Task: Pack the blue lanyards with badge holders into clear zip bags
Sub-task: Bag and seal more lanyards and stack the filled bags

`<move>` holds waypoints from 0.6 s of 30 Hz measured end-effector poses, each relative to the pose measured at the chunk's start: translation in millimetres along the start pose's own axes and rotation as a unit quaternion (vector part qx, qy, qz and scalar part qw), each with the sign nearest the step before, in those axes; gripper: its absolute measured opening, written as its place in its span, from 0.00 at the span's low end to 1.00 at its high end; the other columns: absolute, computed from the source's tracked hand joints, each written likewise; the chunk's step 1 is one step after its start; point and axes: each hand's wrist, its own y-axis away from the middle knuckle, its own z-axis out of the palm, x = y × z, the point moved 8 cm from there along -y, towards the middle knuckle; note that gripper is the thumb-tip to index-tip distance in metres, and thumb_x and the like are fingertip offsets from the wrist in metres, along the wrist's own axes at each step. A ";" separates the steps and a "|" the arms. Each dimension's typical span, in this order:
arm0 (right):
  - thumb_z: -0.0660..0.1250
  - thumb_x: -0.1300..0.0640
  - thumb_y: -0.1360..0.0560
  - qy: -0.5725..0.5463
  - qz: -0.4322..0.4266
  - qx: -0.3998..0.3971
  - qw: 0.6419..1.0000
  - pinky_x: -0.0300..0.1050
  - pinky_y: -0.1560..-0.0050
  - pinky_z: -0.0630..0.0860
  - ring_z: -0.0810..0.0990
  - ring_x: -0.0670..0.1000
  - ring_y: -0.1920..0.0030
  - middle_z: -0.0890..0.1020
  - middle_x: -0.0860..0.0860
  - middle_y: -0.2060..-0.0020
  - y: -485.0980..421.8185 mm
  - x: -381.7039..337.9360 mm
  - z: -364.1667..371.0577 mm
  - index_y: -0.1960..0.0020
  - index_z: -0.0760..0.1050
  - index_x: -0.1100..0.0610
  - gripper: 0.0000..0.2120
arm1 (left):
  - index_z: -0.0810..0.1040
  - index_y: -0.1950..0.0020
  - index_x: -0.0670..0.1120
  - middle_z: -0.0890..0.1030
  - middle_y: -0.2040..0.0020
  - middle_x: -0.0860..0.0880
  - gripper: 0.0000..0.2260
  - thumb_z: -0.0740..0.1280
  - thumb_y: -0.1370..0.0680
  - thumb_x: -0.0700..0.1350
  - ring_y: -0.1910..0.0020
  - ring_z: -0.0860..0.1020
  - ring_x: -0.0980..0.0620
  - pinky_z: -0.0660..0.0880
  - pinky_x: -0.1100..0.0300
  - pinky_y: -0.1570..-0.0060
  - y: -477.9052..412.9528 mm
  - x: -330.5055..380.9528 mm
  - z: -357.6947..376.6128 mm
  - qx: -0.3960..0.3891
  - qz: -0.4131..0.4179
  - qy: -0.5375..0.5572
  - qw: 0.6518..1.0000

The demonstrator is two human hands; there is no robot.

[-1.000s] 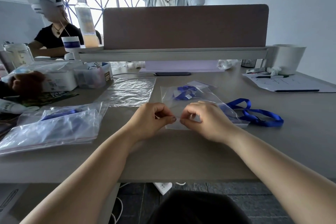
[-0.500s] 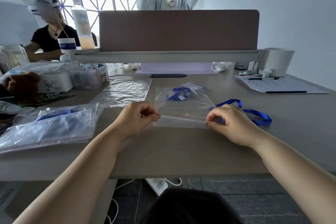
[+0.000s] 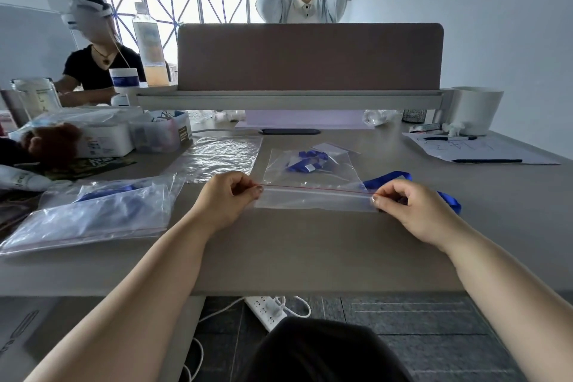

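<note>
Bag flat on desk, lanyard inside. Left hand and right hand pinched shut on zip-strip ends. Film is thin, limp, slippery, near weightless: grip the stiffer zip strip, not the body.

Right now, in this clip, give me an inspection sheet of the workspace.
Surface: grey desk, front bare.
Job's things: zip bag flat, blue lanyard inside, red seal strip toward the person; loose lanyard beside it; filled bags left; empty bag behind.
Clutter: white tubs, bottle, paper with pens, white pot.
Hands: left hand and right hand pinch the strip's ends.
Cables: power strip on floor.
Surroundings: divider panel; two people beyond.
</note>
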 end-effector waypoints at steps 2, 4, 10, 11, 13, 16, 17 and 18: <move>0.68 0.54 0.25 -0.043 0.016 0.015 0.999 0.41 0.52 0.75 0.80 0.48 0.55 0.83 0.47 0.59 -2.1 4.3 -2.4 0.54 0.79 0.53 0.03 | 0.81 0.60 0.49 0.83 0.62 0.49 0.03 0.72 0.27 0.46 0.62 0.78 0.51 0.73 0.58 0.57 -0.8 -1.9 -0.9 0.010 -0.007 0.011 1.000; 0.68 0.53 0.25 -0.081 0.025 0.035 0.996 0.46 0.47 0.75 0.81 0.49 0.53 0.83 0.49 0.58 -4.5 8.2 -5.4 0.54 0.79 0.53 0.03 | 0.79 0.59 0.48 0.84 0.60 0.48 0.03 0.71 0.26 0.44 0.60 0.79 0.50 0.73 0.57 0.54 0.1 1.8 -0.1 0.011 -0.002 0.042 0.999; 0.61 0.58 0.21 -0.212 0.020 0.042 0.976 0.36 0.50 0.74 0.83 0.46 0.53 0.86 0.51 0.59 -3.4 -1.5 -4.0 0.54 0.72 0.57 0.04 | 0.71 0.56 0.46 0.83 0.58 0.45 0.06 0.61 0.20 0.37 0.59 0.83 0.46 0.76 0.55 0.52 7.5 21.0 10.3 -0.023 0.032 0.178 0.983; 0.60 0.58 0.21 -0.222 0.020 0.049 0.974 0.36 0.52 0.76 0.84 0.49 0.56 0.86 0.53 0.60 -3.1 -3.4 -4.2 0.54 0.72 0.58 0.04 | 0.70 0.55 0.47 0.83 0.60 0.44 0.06 0.60 0.20 0.37 0.62 0.83 0.45 0.76 0.54 0.55 8.1 22.0 11.0 -0.019 0.031 0.182 0.983; 0.60 0.59 0.21 -0.232 0.030 0.068 0.970 0.42 0.58 0.80 0.84 0.54 0.64 0.84 0.57 0.64 -2.6 -4.4 -5.2 0.53 0.71 0.60 0.04 | 0.70 0.55 0.48 0.82 0.63 0.46 0.06 0.60 0.20 0.39 0.69 0.81 0.46 0.75 0.58 0.63 8.5 23.4 11.7 -0.008 0.024 0.161 0.987; 0.62 0.60 0.22 -0.202 0.053 0.077 0.975 0.45 0.66 0.78 0.80 0.54 0.72 0.82 0.57 0.67 -4.3 0.1 -6.1 0.52 0.72 0.62 0.05 | 0.71 0.54 0.46 0.82 0.65 0.49 0.03 0.63 0.21 0.41 0.76 0.78 0.48 0.70 0.64 0.74 7.6 22.4 12.2 -0.005 0.013 0.118 0.993; 0.63 0.60 0.22 -0.184 0.060 0.076 0.978 0.44 0.69 0.77 0.79 0.53 0.73 0.81 0.56 0.68 -5.2 3.0 -5.5 0.52 0.73 0.62 0.04 | 0.72 0.54 0.46 0.82 0.66 0.49 0.03 0.64 0.21 0.41 0.78 0.77 0.49 0.69 0.64 0.75 6.8 21.0 12.3 -0.007 0.011 0.101 0.995; 0.64 0.60 0.23 -0.165 0.068 0.074 0.981 0.43 0.70 0.76 0.78 0.51 0.75 0.82 0.55 0.69 -5.8 6.2 -4.4 0.53 0.74 0.62 0.04 | 0.73 0.55 0.46 0.82 0.66 0.49 0.03 0.65 0.22 0.42 0.79 0.77 0.50 0.69 0.65 0.75 6.2 19.8 12.7 -0.009 0.009 0.081 0.997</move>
